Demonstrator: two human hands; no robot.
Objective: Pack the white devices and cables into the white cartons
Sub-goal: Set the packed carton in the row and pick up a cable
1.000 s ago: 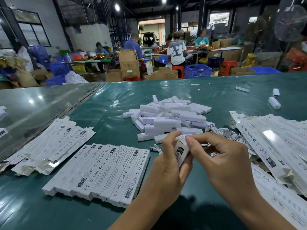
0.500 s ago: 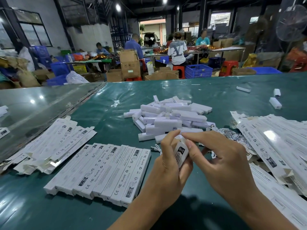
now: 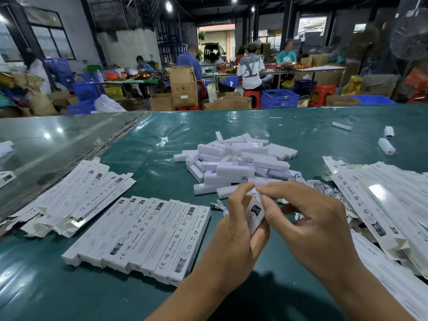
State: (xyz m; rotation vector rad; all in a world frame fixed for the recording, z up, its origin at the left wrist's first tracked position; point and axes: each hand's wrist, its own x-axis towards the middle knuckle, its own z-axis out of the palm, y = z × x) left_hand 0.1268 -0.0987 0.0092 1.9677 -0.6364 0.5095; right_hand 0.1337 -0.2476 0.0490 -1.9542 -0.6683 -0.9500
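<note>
green table (image 3: 143, 158) | pile of white devices (image 3: 234, 163), packed row (image 3: 143, 235) beside | left hand (image 3: 234, 237) grips upright carton (image 3: 254, 215) | right hand (image 3: 317, 225), thumb and forefinger pinching its top flap, has edged closer (closing up, I'd say) | cables (image 3: 317, 188) behind

A narrow white carton (image 3: 254, 214) stood almost upright, end-on, just in front of the heap of white devices (image 3: 236, 163). Left of that heap, filled cartons (image 3: 143, 237) lay side by side in a neat row. Flat cartons (image 3: 379, 205) sprawled to its right, with coiled white cables (image 3: 317, 188) touching its right edge.
</note>
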